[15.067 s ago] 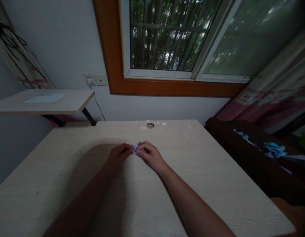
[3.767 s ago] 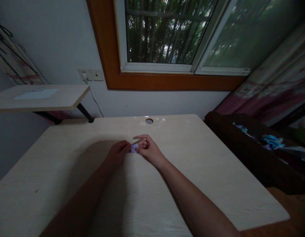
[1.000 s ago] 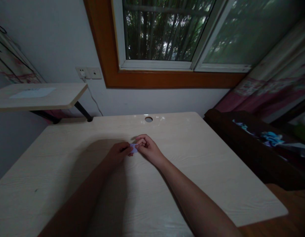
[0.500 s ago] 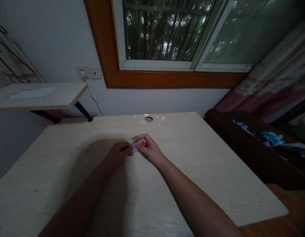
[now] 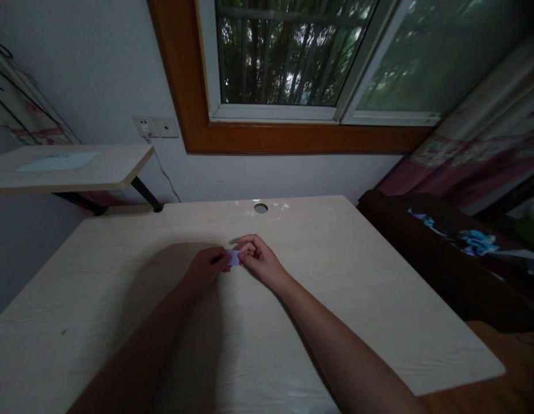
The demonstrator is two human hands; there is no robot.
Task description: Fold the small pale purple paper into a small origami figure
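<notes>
Pinching a tiny pale-lilac folded paper scrap (image 5: pixel 233 258) from nine and three o'clock, the left hand (image 5: pixel 206 269) and right hand (image 5: pixel 260 261) rest on the pale wooden desk (image 5: pixel 379 299); mid-crease, I'd judge, demanding fingertip precision next.

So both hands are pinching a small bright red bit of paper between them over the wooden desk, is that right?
Not quite: the paper is pale purple, not bright red. The head view shows the left hand and the right hand both pinching it between them over the wooden desk.
</notes>
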